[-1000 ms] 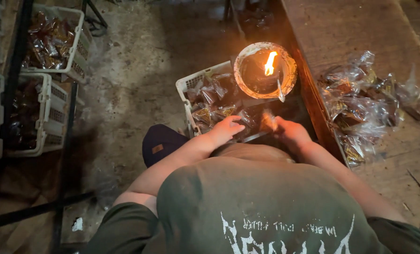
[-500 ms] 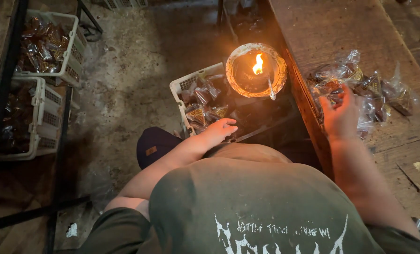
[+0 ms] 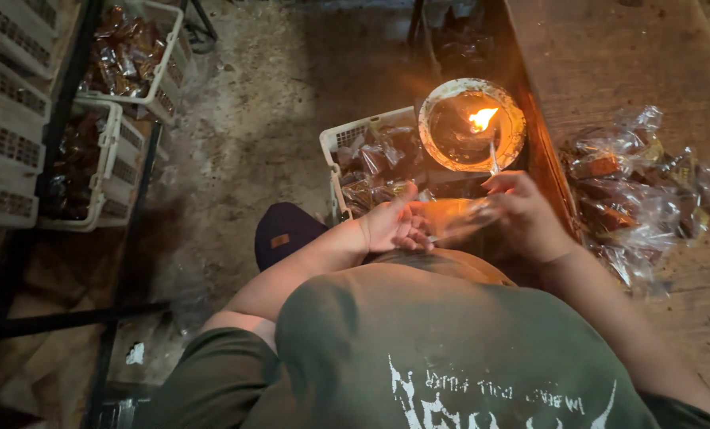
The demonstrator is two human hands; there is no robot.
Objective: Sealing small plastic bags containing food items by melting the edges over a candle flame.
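I sit over a rough concrete floor (image 3: 236,143), looking down past my dark green shirt (image 3: 450,349) at my own two hands. To my right runs a wooden bench (image 3: 609,71), and on it lies a loose heap of clear packets (image 3: 625,191) with dark pieces inside. To my far left stand white slotted crates (image 3: 21,119), some holding more such packets. A smaller white basket (image 3: 347,139) sits on the floor straight ahead of me, also filled with wrapped pieces. Just beyond it, touching the bench edge, is a round bowl lamp (image 3: 472,125) with a small open flame (image 3: 482,119) burning in its middle.

Between my hands I hold one clear packet (image 3: 454,216) — it glows orange in the firelight. Its long axis runs across my body, left to right, tilting slightly upward toward the right. My left hand (image 3: 390,226) has its fingers closed on the near, left end. My right hand (image 3: 526,214) has its fingers curled on the far, right end, though the blur keeps me from seeing the exact pinch. The flame lies just ahead and above the packet — nearer my right hand than my left. A dark cap (image 3: 283,234) rests on the floor beside my left forearm.
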